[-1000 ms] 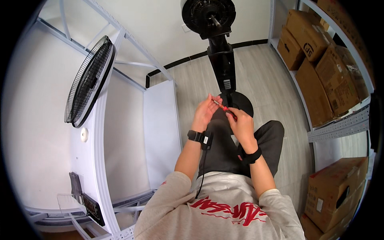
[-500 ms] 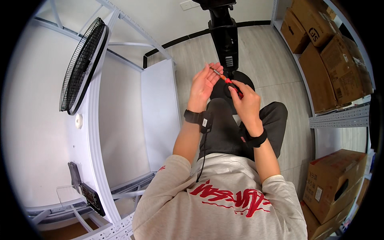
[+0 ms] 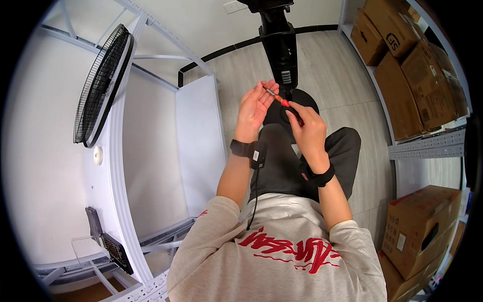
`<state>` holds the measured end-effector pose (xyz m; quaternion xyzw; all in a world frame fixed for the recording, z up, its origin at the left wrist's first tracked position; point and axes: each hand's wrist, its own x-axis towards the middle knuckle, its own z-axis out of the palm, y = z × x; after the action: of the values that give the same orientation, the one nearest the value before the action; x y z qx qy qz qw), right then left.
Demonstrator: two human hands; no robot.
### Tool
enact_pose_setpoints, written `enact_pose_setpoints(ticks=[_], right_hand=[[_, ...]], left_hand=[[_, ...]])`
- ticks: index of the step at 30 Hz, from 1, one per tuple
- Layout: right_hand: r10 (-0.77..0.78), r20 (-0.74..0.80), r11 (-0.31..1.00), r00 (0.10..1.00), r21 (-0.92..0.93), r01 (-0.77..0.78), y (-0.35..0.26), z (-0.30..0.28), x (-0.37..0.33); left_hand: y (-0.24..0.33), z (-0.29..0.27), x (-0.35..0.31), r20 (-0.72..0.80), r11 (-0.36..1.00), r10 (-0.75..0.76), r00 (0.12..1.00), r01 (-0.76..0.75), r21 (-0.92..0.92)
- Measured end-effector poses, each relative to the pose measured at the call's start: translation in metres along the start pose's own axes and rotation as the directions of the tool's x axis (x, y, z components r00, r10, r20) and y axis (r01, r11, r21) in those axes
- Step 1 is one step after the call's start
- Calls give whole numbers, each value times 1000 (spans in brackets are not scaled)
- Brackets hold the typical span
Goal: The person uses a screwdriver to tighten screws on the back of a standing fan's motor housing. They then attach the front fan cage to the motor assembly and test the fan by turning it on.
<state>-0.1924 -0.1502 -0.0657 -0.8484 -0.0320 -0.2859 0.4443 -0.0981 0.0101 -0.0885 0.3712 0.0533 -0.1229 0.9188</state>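
Observation:
My right hand [image 3: 308, 128] is closed around the handle of a screwdriver [image 3: 285, 102] with a red and black handle and an orange and metallic shaft. The shaft points up and to the left. My left hand [image 3: 255, 109] is held palm up with its fingers stretched out, and the screwdriver's tip lies by the thumb and over those fingers. Whether something small sits at the tip is too fine to tell. Just beyond both hands is a black stand [image 3: 278, 55] with a round black base [image 3: 305, 103], partly hidden by my hands and knees.
A black round fan grille [image 3: 102, 83] stands on the white shelf [image 3: 111, 166] at left, with a small white ring-shaped piece [image 3: 98, 155] and a dark board-like part [image 3: 116, 253] nearer. Cardboard boxes [image 3: 397, 95] fill the right rack, and another box [image 3: 420, 229] is below.
The view has shifted slightly. My right hand has turned a little on the screwdriver's handle, covering more of it; my left hand keeps nearly the same place.

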Motion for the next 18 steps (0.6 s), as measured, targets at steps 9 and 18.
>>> enact_pose_setpoints(ticks=[9,18], right_hand=[[36,16,999,999,19,-36,-4,-3,1],[129,-24,981,991,149,-124,-16,-7,4]], left_hand=[[-1,6,0,21,1000,10,1000,-10,5],[14,35,4,119,998,26,992,-34,58]])
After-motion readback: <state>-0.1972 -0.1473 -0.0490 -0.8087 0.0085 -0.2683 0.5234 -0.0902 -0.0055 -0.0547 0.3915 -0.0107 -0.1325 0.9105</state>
